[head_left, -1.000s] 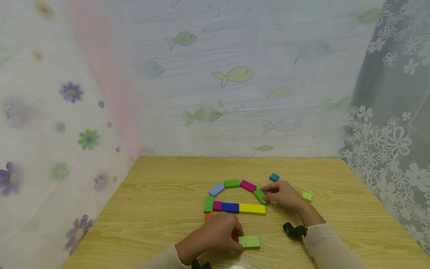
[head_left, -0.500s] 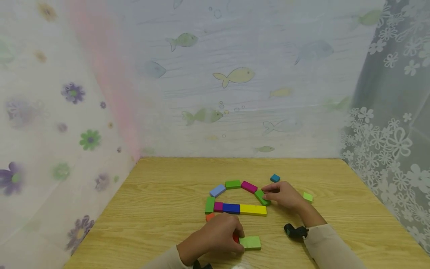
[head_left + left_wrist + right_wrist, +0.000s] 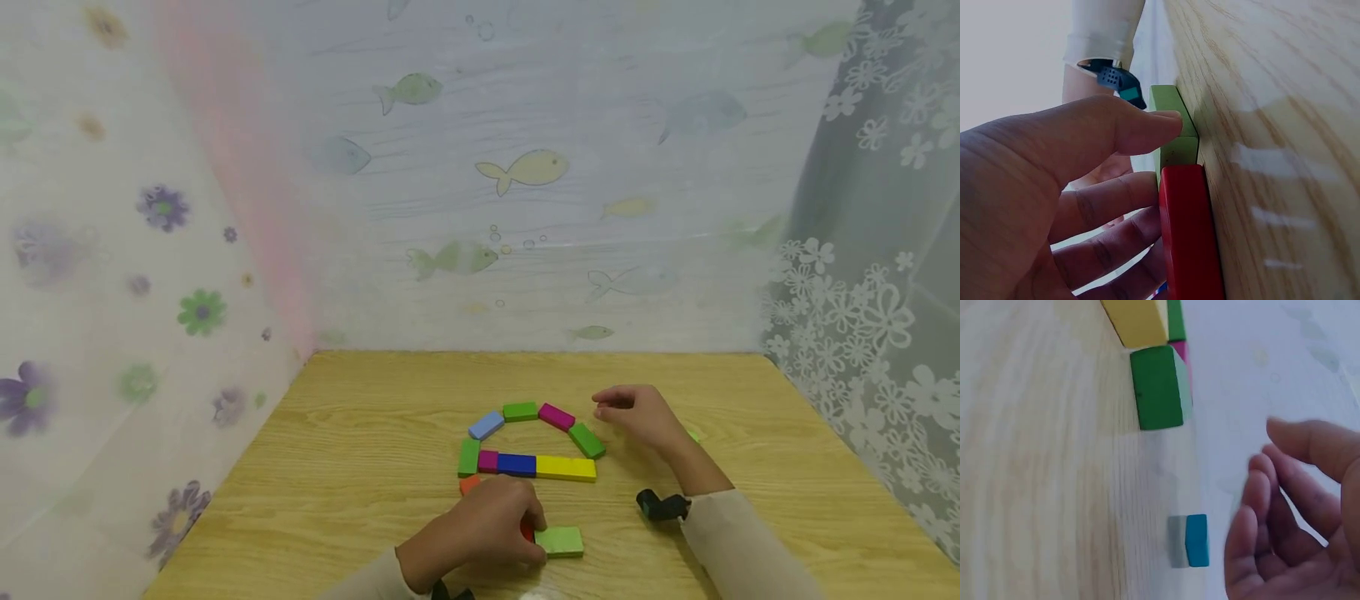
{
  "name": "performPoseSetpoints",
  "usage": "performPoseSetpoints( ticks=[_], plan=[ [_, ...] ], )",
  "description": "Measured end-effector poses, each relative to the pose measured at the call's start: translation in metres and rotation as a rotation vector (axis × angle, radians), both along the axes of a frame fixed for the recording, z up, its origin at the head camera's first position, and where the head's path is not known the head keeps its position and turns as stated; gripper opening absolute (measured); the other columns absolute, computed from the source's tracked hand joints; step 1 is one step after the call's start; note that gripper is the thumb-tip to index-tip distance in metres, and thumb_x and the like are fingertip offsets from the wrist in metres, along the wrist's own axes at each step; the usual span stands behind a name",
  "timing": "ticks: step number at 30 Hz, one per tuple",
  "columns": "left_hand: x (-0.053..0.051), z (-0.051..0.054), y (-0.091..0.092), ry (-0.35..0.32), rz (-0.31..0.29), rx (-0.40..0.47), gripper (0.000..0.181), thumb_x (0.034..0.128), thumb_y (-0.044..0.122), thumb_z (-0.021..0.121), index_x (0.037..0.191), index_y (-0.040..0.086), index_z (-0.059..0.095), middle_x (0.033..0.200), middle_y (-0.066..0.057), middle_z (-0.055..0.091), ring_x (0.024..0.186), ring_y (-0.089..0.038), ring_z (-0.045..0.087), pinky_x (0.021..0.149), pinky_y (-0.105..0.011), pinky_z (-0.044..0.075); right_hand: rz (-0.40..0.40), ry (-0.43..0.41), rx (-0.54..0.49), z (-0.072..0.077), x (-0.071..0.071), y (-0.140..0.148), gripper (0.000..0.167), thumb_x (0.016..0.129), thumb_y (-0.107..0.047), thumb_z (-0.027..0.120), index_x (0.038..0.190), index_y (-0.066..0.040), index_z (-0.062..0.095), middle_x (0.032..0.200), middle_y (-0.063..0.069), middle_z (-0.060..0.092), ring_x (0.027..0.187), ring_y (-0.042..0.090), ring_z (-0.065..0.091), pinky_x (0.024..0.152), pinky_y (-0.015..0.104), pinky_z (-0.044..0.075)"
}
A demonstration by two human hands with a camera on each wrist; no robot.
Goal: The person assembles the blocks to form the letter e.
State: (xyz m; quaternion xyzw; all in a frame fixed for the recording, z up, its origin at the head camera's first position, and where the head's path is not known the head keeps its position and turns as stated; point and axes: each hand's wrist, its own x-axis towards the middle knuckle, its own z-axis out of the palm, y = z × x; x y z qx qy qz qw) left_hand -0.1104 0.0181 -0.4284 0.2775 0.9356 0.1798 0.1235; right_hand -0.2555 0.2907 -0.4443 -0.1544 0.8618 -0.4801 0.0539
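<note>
My left hand [image 3: 487,525] pinches the near end of a light green block [image 3: 561,542], with thumb and index finger on opposite sides. A red block [image 3: 1191,231] touches that block end to end and lies against the other fingers. My right hand [image 3: 637,417] holds nothing, its fingers loosely bent above the table. Beside it is a green block [image 3: 587,441], apart from the fingers and at the right end of an arch of blocks. In the right wrist view a small blue block [image 3: 1197,540] lies near the fingers; in the head view this hand hides it.
The arch continues with a magenta block [image 3: 557,416], another green block [image 3: 520,412], a light blue block [image 3: 486,425] and a green one at left. Below runs a row ending in a yellow block [image 3: 566,468]. An orange block [image 3: 469,484] is partly hidden by my left hand.
My right hand has let go of the green block and moved up and away from it, now covering the small blue block in the head view. The left hand stays in place.
</note>
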Motion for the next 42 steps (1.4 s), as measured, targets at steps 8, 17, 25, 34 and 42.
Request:
performPoseSetpoints(
  ticks=[8, 17, 25, 34, 42],
  plan=[
    [0.001, 0.002, -0.001, -0.012, 0.000, 0.004, 0.015, 0.0807, 0.036, 0.089, 0.092, 0.028, 0.083, 0.084, 0.022, 0.065, 0.075, 0.005, 0.052, 0.068, -0.017, 0.045, -0.133, 0.056, 0.065, -0.003, -0.019, 0.003, 0.041, 0.099, -0.027, 0.071, 0.134, -0.005, 0.067, 0.125, 0.014, 0.068, 0.111, 0.031, 0.065, 0.085, 0.039, 0.056],
    [0.000, 0.001, -0.001, 0.004, -0.017, 0.015, 0.016, 0.0811, 0.036, 0.088, 0.094, 0.027, 0.083, 0.085, 0.023, 0.066, 0.076, 0.007, 0.051, 0.069, -0.016, 0.044, -0.161, -0.066, 0.082, -0.004, -0.036, 0.011, 0.063, 0.099, -0.033, 0.069, 0.150, -0.001, 0.050, 0.150, 0.026, 0.049, 0.131, 0.044, 0.053, 0.107, 0.056, 0.047],
    [0.001, 0.001, -0.002, 0.018, -0.025, 0.016, 0.015, 0.0811, 0.036, 0.088, 0.093, 0.028, 0.083, 0.084, 0.024, 0.065, 0.076, 0.007, 0.051, 0.069, -0.016, 0.044, -0.151, -0.090, 0.179, -0.010, -0.048, 0.015, 0.063, 0.096, -0.032, 0.075, 0.144, 0.004, 0.056, 0.141, 0.027, 0.057, 0.127, 0.042, 0.055, 0.105, 0.054, 0.048],
    [0.001, 0.002, -0.001, -0.002, -0.021, 0.033, 0.015, 0.0809, 0.034, 0.088, 0.093, 0.027, 0.083, 0.084, 0.022, 0.066, 0.076, 0.007, 0.052, 0.068, -0.016, 0.045, -0.145, -0.084, 0.220, -0.014, -0.051, 0.015, 0.058, 0.092, -0.030, 0.079, 0.136, 0.004, 0.063, 0.136, 0.027, 0.061, 0.122, 0.043, 0.059, 0.101, 0.052, 0.052],
    [0.000, 0.001, -0.002, -0.015, -0.013, 0.045, 0.015, 0.0810, 0.033, 0.088, 0.093, 0.026, 0.083, 0.085, 0.023, 0.066, 0.077, 0.007, 0.053, 0.069, -0.015, 0.045, -0.146, -0.058, 0.249, -0.014, -0.051, 0.015, 0.049, 0.092, -0.028, 0.079, 0.128, 0.004, 0.068, 0.125, 0.024, 0.067, 0.113, 0.040, 0.061, 0.096, 0.052, 0.053]
  ],
)
